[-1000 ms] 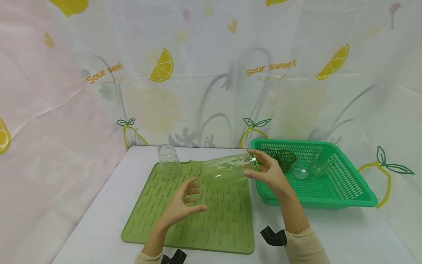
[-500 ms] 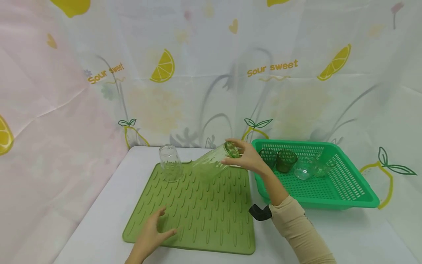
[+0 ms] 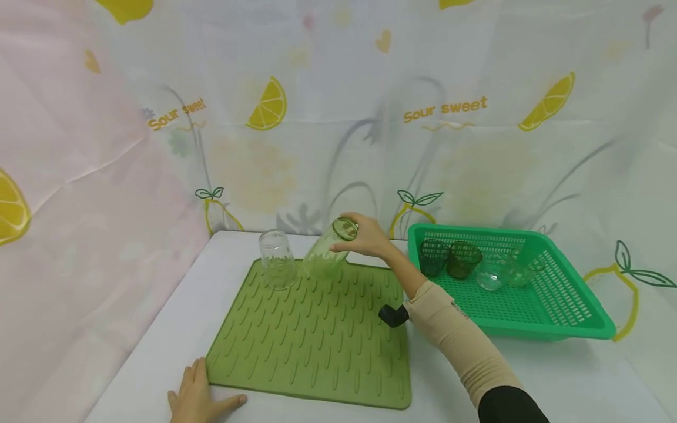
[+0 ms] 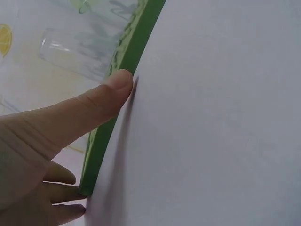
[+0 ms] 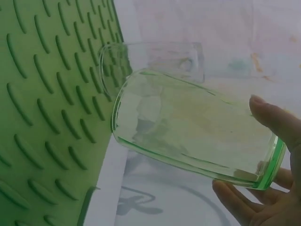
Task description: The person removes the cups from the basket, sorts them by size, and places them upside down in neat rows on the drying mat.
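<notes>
My right hand grips a pale green drinking glass by its thick base. The glass is tilted, mouth down and to the left, over the back of a green drying mat. In the right wrist view the rim of this green glass hangs close to the mat's ridges; contact cannot be told. Just left of it, a clear glass stands upside down on the mat. My left hand is at the mat's front left corner, fingers and thumb extended; in the left wrist view the thumb lies along the mat's edge.
A green plastic basket stands on the white table to the right, holding several glasses: dark ones at its left and clear or pale ones beside them. A lemon-print cloth hangs behind the table.
My right hand has carried the green glass left over the mat, tipping it from nearly level to mouth-down. My left hand has left the glass's side and come down to the mat's front left corner.
</notes>
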The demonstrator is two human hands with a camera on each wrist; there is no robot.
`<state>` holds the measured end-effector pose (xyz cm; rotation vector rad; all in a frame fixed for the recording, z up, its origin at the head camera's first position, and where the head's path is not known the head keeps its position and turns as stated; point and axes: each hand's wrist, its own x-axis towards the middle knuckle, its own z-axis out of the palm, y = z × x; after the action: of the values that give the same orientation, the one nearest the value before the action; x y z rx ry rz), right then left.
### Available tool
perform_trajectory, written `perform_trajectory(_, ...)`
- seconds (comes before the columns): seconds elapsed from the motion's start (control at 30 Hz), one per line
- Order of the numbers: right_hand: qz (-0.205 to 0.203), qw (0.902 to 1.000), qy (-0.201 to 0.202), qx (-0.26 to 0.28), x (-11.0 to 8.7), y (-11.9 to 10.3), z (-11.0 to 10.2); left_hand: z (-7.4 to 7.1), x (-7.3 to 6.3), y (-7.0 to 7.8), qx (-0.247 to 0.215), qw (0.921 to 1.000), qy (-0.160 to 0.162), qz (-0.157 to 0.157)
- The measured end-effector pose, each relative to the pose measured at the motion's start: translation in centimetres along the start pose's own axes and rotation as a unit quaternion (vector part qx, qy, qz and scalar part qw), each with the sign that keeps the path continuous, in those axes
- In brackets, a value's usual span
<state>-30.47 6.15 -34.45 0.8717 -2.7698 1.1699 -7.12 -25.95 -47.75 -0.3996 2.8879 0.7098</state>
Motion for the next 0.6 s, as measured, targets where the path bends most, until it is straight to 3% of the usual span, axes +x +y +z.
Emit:
perform_trajectory(0.07, 0.003, 1.0, -0.004, -0.001, 0.6, 0.0, 0.4, 0.3, 0.0, -0.4, -0.001, 1.0, -0.009, -0.002)
perform_trajectory(0.3, 0.007, 0.9999, 0.001, -0.009, 2.1, 0.3, 2.1, 1.7, 0.0, -1.0, -0.007, 0.9999, 0.012, -0.009)
perform_trajectory(0.6, 0.031, 0.9993, 0.008, -0.017, 3.4, 0.4, 4.5, 1.8, -0.2, -0.9, -0.046, 0.9985, 0.013, -0.028)
